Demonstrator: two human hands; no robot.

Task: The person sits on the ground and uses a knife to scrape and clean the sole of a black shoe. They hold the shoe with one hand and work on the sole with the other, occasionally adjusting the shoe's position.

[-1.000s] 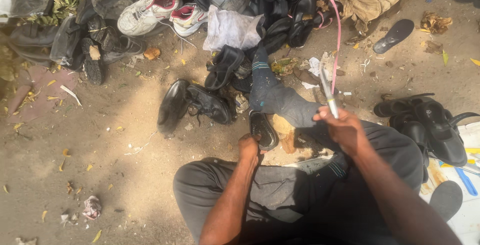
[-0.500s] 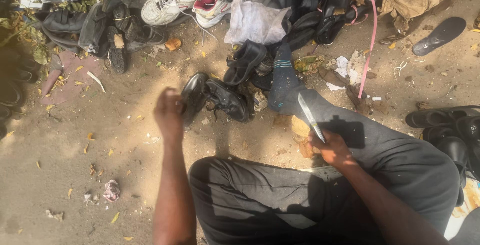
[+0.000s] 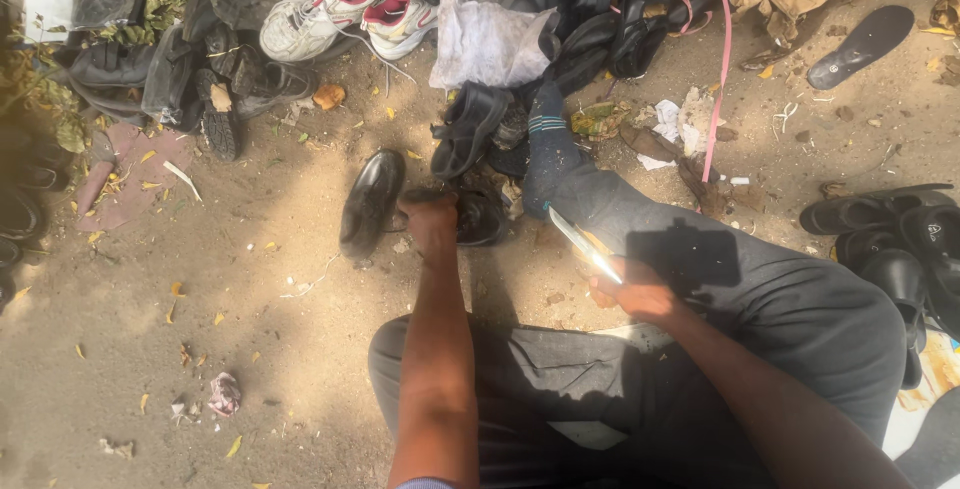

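I sit on sandy ground with my legs in dark grey trousers [image 3: 760, 299] stretched out, one foot in a dark blue sock [image 3: 545, 144]. My left hand [image 3: 432, 224] reaches forward and closes on a black leather shoe [image 3: 478, 214] lying beside a second black shoe [image 3: 370, 201]. My right hand [image 3: 635, 297] rests near my thigh and grips a flat metal blade [image 3: 583, 244] that points up and to the left.
A heap of worn shoes lies across the back, with white and red sneakers [image 3: 345, 9] and a white cloth [image 3: 490, 44]. A pink strap [image 3: 718, 69] hangs down. Black sandals [image 3: 890, 239] sit at the right. A loose sole [image 3: 860, 34] lies far right.
My left hand has moved forward and right from the upright black shoe onto the other black shoe. My right hand with the blade has stayed near my thigh.
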